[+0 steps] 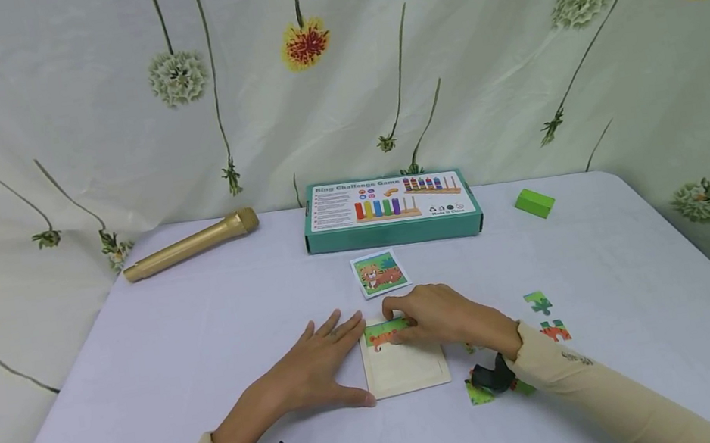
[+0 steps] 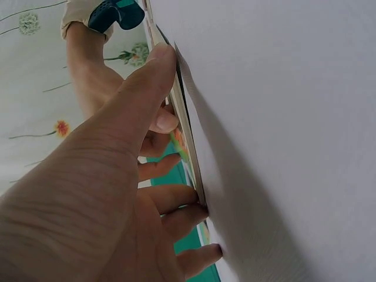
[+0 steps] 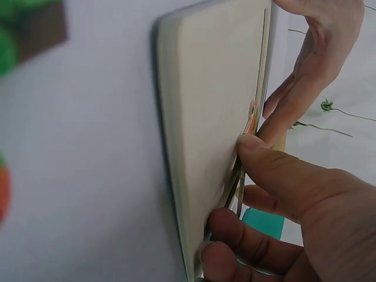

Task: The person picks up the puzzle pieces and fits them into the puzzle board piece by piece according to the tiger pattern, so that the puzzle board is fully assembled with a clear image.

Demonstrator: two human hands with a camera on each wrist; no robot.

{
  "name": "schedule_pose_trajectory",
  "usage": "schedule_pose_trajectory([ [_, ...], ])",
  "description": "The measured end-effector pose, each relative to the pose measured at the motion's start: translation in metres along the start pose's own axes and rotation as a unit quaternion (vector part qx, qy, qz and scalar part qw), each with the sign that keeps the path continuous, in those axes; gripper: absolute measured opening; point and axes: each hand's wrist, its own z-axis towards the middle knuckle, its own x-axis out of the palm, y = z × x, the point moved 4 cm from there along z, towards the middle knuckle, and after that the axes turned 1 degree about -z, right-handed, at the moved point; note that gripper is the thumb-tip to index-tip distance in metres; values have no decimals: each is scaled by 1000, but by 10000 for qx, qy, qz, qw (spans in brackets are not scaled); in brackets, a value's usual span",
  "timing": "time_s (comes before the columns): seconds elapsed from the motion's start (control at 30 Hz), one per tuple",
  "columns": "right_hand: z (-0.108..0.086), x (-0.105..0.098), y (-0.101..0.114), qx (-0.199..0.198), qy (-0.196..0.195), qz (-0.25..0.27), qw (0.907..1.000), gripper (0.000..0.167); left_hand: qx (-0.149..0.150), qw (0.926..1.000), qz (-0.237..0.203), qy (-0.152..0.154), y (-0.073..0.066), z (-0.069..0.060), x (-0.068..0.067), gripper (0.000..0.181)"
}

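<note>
Head: two hands [image 1: 324,364] [image 1: 440,312], one puzzle board [image 1: 408,373].

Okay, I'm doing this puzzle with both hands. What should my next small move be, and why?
I'd probably lower the piece flat along the tray's far side, beside the laid tiger part: your right hand pinches it, seemingly tilted off the tray, and your left hand lies along the tray's left edge, likely able to steady it.
</note>
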Motion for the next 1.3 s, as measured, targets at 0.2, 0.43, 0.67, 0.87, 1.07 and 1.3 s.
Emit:
schedule_pose_trajectory([
  [0.2, 1, 1, -1, -42, 48, 65, 10000, 25, -37, 10000, -16, 5, 0, 0, 0, 110],
  [0.43, 1, 1, -4, 70, 178, 142, 9997, 32, -69, 10000, -13, 20, 0, 0, 1, 110],
  [0.67, -1, 0, -9, 142, 322, 205, 9992, 31, -62, 10000, -15, 47, -1, -1, 0, 110],
  [0.87, -3, -2, -12, 8, 306, 294, 9991, 23, -55, 10000, 0, 9, -2, -1, -1, 109],
  [1.07, -3, -3, -11, -148, 229, 325, 9991, 21, -79, 10000, 27, 0, -3, -1, -2, 110],
  [1.3, -4, -2, -11, -142, 186, 308, 9993, 22, -113, 9999, -19, 47, -2, -1, -1, 110],
])
